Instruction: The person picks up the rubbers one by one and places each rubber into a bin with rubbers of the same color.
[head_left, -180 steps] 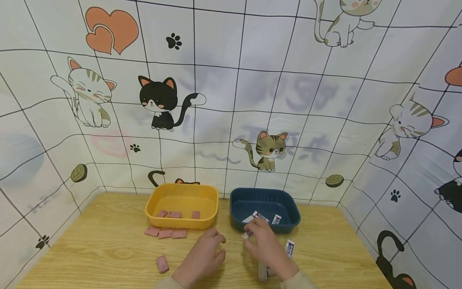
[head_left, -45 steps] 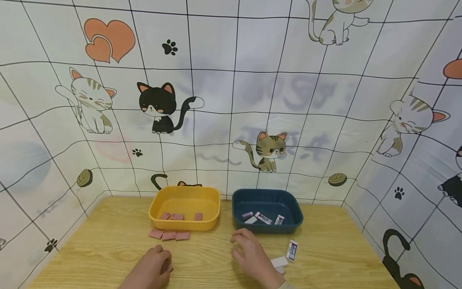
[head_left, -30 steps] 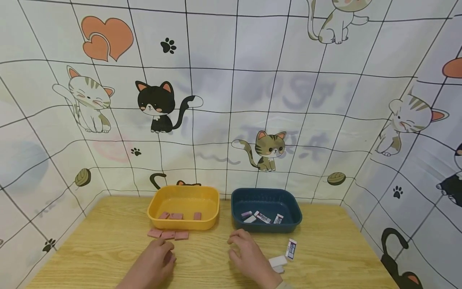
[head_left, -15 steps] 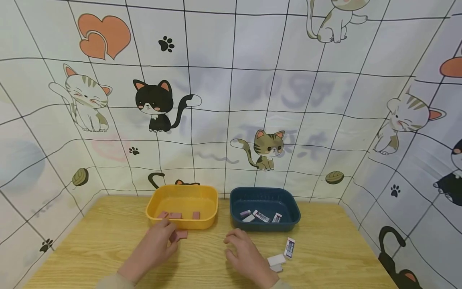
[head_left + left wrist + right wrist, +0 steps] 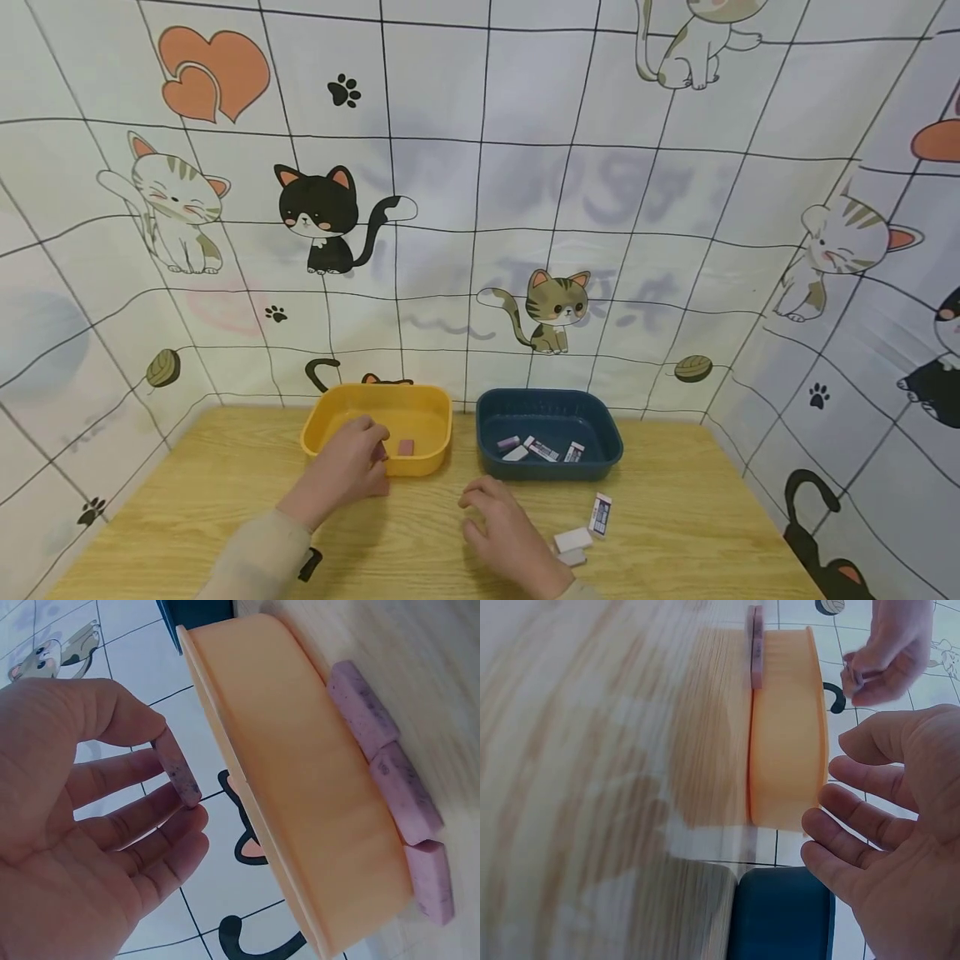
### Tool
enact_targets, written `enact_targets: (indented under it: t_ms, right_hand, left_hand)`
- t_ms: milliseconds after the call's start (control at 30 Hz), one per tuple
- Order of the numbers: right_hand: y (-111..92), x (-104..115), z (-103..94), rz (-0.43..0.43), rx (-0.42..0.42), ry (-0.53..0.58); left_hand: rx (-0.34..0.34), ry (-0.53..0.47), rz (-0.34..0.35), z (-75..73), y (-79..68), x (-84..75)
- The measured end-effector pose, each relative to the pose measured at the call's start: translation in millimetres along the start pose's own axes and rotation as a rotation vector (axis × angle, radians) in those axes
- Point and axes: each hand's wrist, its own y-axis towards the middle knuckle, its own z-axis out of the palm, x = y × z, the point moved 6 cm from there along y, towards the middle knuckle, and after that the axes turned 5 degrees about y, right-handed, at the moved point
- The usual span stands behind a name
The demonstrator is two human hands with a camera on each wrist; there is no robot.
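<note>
My left hand (image 5: 341,467) is above the front rim of the yellow bin (image 5: 427,463). In the left wrist view it pinches a worn pink eraser (image 5: 178,766) between thumb and fingers. Outside that bin, against its wall, several pink erasers (image 5: 405,791) lie in a row, mostly covered by the hand in the head view. Another pink eraser (image 5: 406,447) lies inside. My right hand (image 5: 506,533) hovers over the table with loosely bent fingers and holds nothing, in front of the blue bin (image 5: 547,472). Several small erasers (image 5: 542,450) lie in the blue bin, one of them purplish.
On the table (image 5: 675,533) right of my right hand lie a sleeved eraser (image 5: 600,514), a white eraser (image 5: 572,540) and a greyish one (image 5: 572,558). A cat-print sheet (image 5: 435,250) hangs behind and at both sides.
The purplish eraser left my right hand for the blue bin. My left hand took the lone pink eraser from the table and carried it forward over the yellow bin. Lately the right hand barely moved.
</note>
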Motion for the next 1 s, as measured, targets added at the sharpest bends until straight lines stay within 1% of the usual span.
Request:
enact_targets:
  t_ms: [67, 167, 300, 500, 533, 567, 733, 900, 1000]
  right_hand:
    - [0.0, 0.1, 0.8, -0.009, -0.006, -0.004]
    - [-0.3, 0.6, 1.3, -0.031, -0.027, -0.014]
    - [-1.0, 1.1, 1.9, -0.066, -0.056, -0.026]
    - [-0.9, 1.3, 5.1, -0.098, -0.081, -0.043]
    - [-0.6, 2.2, 5.4, -0.107, -0.085, -0.047]
    - [-0.2, 3.3, 5.6, -0.118, -0.090, -0.051]
    - [1.8, 9.8, 6.0, -0.154, -0.099, -0.065]
    - [3.6, 11.1, 7.5, -0.133, -0.074, -0.050]
    - [4.2, 9.3, 8.4, -0.114, -0.061, -0.034]
  left_hand:
    - [0.021, 0.011, 0.002, 3.7, 6.3, 1.0]
    - [0.063, 0.014, -0.012, 10.8, 15.3, 3.5]
    - [0.110, -0.007, -0.056, 20.2, 26.8, 9.4]
    - [0.256, -0.066, -0.198, 37.5, 40.1, 20.2]
    - [0.286, -0.073, -0.227, 40.7, 41.0, 22.1]
    - [0.302, -0.077, -0.241, 42.9, 42.1, 23.5]
    - [0.357, -0.098, -0.289, 53.1, 44.4, 31.6]
    - [0.420, -0.137, -0.350, 61.7, 42.7, 38.2]
    - [0.439, -0.177, -0.393, 64.7, 41.1, 41.4]
